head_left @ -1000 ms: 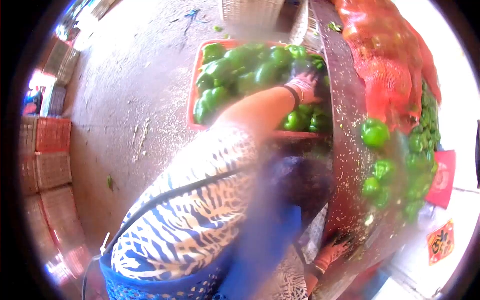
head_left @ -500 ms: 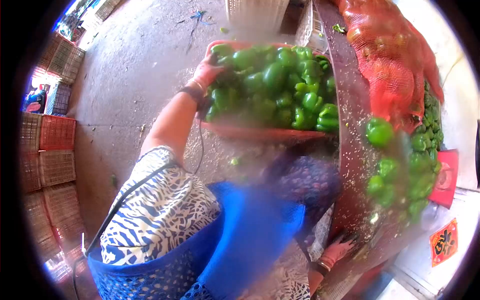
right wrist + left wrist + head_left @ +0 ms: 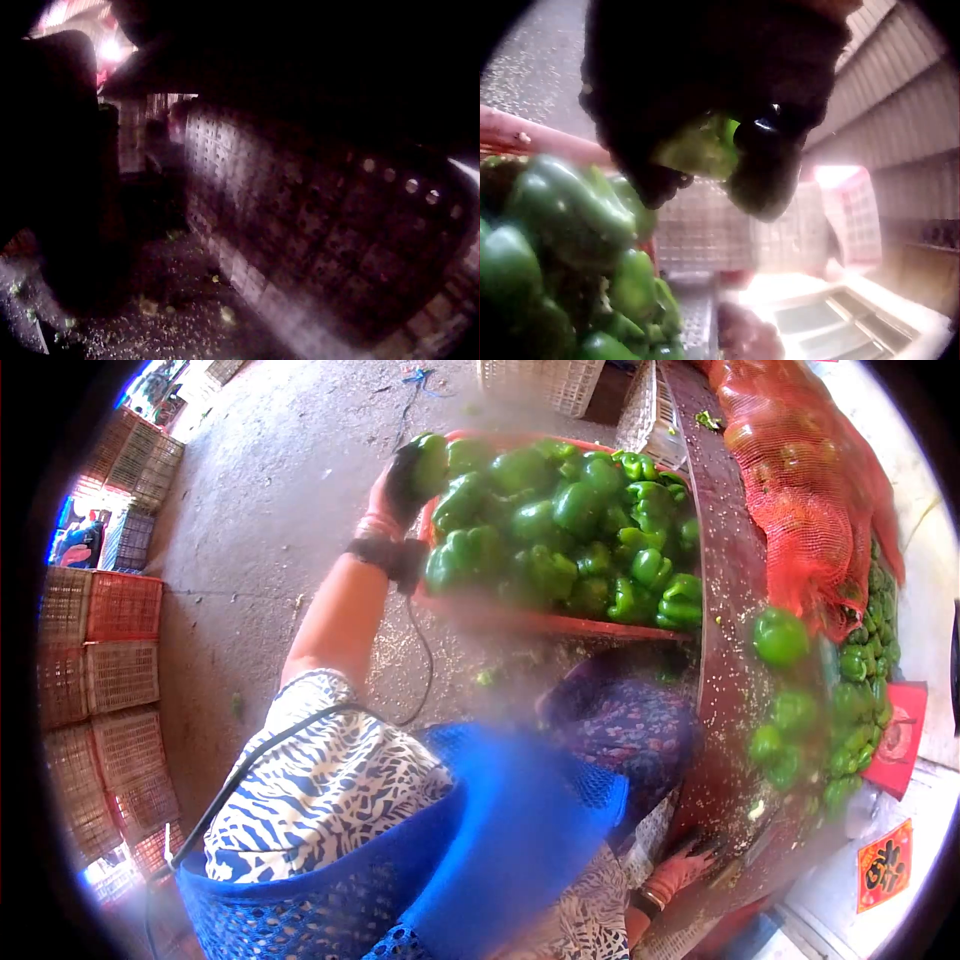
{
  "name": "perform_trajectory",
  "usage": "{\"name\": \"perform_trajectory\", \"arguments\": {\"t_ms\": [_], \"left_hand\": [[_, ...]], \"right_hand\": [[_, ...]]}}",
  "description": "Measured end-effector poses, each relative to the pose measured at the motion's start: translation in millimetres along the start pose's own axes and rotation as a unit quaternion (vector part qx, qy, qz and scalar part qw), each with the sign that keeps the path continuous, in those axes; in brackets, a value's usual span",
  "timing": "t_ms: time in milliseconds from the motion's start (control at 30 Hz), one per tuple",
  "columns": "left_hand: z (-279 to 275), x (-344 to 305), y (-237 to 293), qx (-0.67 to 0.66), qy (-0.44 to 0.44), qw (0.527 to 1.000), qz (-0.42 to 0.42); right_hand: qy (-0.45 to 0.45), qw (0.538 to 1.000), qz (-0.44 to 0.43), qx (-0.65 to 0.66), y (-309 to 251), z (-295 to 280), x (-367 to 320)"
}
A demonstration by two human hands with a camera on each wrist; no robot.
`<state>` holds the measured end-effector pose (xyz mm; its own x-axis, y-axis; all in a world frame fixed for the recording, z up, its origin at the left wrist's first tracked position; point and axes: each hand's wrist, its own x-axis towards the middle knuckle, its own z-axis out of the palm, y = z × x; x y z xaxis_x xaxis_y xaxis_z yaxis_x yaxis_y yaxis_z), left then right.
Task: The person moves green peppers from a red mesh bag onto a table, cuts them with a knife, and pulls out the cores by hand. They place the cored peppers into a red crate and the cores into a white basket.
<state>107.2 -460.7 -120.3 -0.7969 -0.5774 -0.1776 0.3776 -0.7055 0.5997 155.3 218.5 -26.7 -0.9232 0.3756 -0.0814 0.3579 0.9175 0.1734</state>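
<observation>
Stacked red and beige plastic crates (image 3: pixel 122 670) stand well left of the left hand (image 3: pixel 393 492); a red square paper with black lettering (image 3: pixel 884 867) is right of the right hand (image 3: pixel 682 868).

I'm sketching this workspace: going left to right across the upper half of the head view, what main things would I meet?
Stacked crates → left hand → red crate full of green peppers → red mesh sack.

Head view: bright; glare washes out the wall (image 3: pixel 925 555) at right. Fisheye distortion curves the edges; a hazy smear blurs the blue apron (image 3: pixel 500 810). Left wrist view: left hand (image 3: pixel 712 75) backlit, near-silhouette. Right wrist view: severely underexposed; light enters at upper left.
</observation>
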Motion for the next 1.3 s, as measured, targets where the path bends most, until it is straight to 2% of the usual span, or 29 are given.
{"name": "perform_trajectory", "arguments": {"t_ms": [33,67,133,167,200,233,267,300,367,467,500,600,633,667,700,733,800,833,867,933,967,1000,1033,1067,1100,1133,1200,1267,1300], "left_hand": [[5.0,-1.7,-4.1,0.076,-0.036,0.996,0.031],[18.4,-6.9,-8.0,0.226,-0.077,0.966,0.101],[68.7,-25.5,-32.1,0.365,-0.022,0.926,0.095],[60.4,-12.2,-52.3,0.546,-0.031,0.826,0.134],[51.6,-0.2,-72.3,0.702,-0.038,0.691,0.17],[81.6,-11.7,-70.7,0.807,-0.093,0.561,0.156],[95.9,-13.8,-72.8,0.792,-0.064,0.58,0.176],[108.9,-10.5,-66.2,0.83,-0.091,0.532,0.139],[145.0,-12.1,-48.9,0.884,-0.14,0.443,0.054],[146.9,15.2,-58.1,0.879,-0.107,0.423,0.193],[161.2,20.4,-59.1,0.911,-0.167,0.329,0.182],[134.0,83.5,-91.9,0.885,-0.177,0.423,0.085],[126.0,95.8,-94.8,0.88,-0.211,0.423,0.034],[131.2,92.4,-91.5,0.87,-0.22,0.441,0.017],[125.0,94.3,-90.6,0.864,-0.237,0.443,0.025],[116.3,97.2,-89.3,0.858,-0.255,0.444,0.032],[82.9,95.0,-95.8,0.876,-0.251,0.405,0.082],[98.6,74.6,-94.3,0.901,-0.219,0.371,0.053],[103.5,66.5,-100.2,0.917,-0.197,0.341,0.063],[101.0,63.6,-111.2,0.925,-0.174,0.333,0.058],[92.1,71.2,-111.4,0.93,-0.202,0.301,0.056],[101.7,59.2,-111.9,0.938,-0.189,0.284,0.058],[90.0,67.2,-117.5,0.932,-0.202,0.289,0.087],[79.3,75.7,-120.6,0.923,-0.214,0.296,0.121],[74.0,80.8,-123.9,0.924,-0.207,0.3,0.115],[63.9,84.4,-123.0,0.908,-0.216,0.307,0.187],[112.5,57.4,-107.6,0.888,-0.232,0.38,0.116],[117.0,55.1,-108.7,0.88,-0.245,0.373,0.161],[159.7,35.7,-100.7,0.906,-0.246,0.334,0.084]], "right_hand": [[0.002,1.0,-0.001,0.003,-0.2,0.3,-0.1],[0.004,1.0,-0.004,0.007,0.3,1.8,-0.4],[0.029,0.999,-0.021,-0.001,8.2,10.8,1.8],[0.054,0.998,-0.034,-0.011,17.6,22.6,5.9],[0.079,0.995,-0.048,-0.023,23.8,28.5,8.3],[0.048,0.998,-0.025,-0.015,16.4,18.9,4.7],[0.019,1.0,-0.001,-0.006,1.1,1.4,-0.9],[-0.011,1.0,0.023,0.005,-7.7,-7.8,-3.4],[-0.01,0.998,0.034,0.047,-3.5,-2.9,-2.1],[0.022,0.998,0.013,0.05,14.1,20.2,6.5],[0.041,0.998,0.003,0.041,20.9,26.7,10.8],[-0.058,0.997,0.045,0.006,-17.3,-21.0,-3.3],[-0.01,0.999,0.025,0.023,3.3,2.9,3.4],[-0.011,0.999,0.008,0.032,8.6,8.9,5.8],[-0.013,0.999,-0.009,0.04,14.3,13.4,6.7],[-0.014,0.999,0.018,0.047,25.3,25.0,10.1],[-0.036,0.998,0.054,0.024,30.4,29.9,12.8],[-0.061,0.996,0.063,-0.006,15.8,17.5,10.6],[-0.091,0.992,0.074,-0.038,3.7,8.6,8.2],[-0.082,0.993,0.089,0.014,-10.1,-0.8,9.9],[-0.084,0.991,0.095,0.035,-6.9,-1.1,3.2],[-0.056,0.996,0.064,0.031,11.1,12.9,1.7],[-0.019,0.999,0.034,0.038,31.3,38.2,11.2],[0.022,0.999,0.004,0.046,11.2,23.3,10.1],[-0.032,0.995,0.062,0.07,-8.1,0.2,10.1],[-0.004,0.998,0.012,0.065,-4.3,10.5,13.0],[0.067,0.995,-0.059,0.044,30.5,34.7,8.5],[-0.006,0.997,0.029,0.075,12.1,9.4,6.3],[0.026,0.996,0.013,0.088,16.6,15.1,6.8]]}}
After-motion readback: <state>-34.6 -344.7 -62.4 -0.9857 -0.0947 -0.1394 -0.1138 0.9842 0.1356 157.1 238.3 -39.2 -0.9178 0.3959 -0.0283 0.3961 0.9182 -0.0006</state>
